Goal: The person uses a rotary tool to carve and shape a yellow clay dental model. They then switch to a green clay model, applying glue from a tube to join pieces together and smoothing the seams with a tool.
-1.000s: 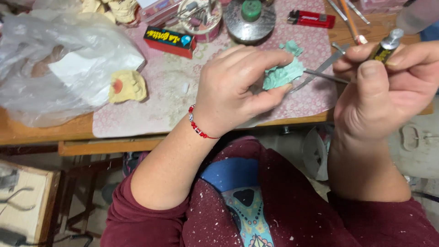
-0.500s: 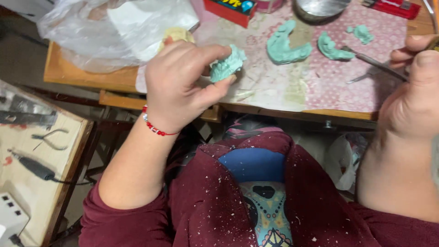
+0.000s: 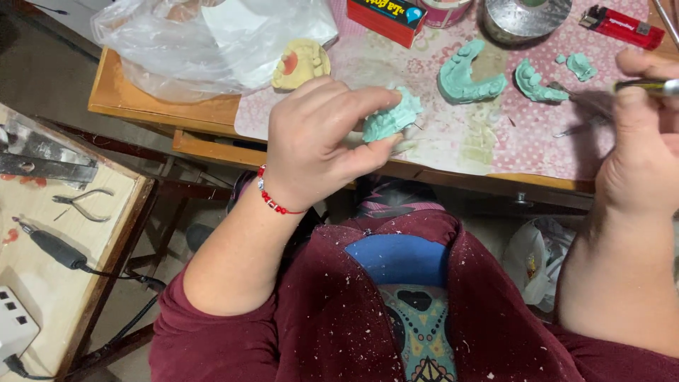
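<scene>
A person looks down at their own two hands over the edge of a wooden bench covered with a pink patterned mat. The left hand holds a pale green dental cast just above the mat's near edge, fingers closed around it, thumb beneath and fingertips on top, probably so the toothed surface faces up and outward for working. The wrist, wearing a red bead bracelet, is bent slightly back, and the forearm rises from the lap in a dark red sleeve.

The right hand sits at the picture's right edge, its fingers pinched shut on a slim metal-tipped tool, held like a pen and pointing left toward the mat. Its tip is blurred.

On the mat between the hands, well apart from the held cast, lie two curved green cast pieces and a small green fragment. A yellowish cast rests beside a crumpled clear plastic bag. A red lighter lies at the far edge. A lower side table on the left carries pliers.
</scene>
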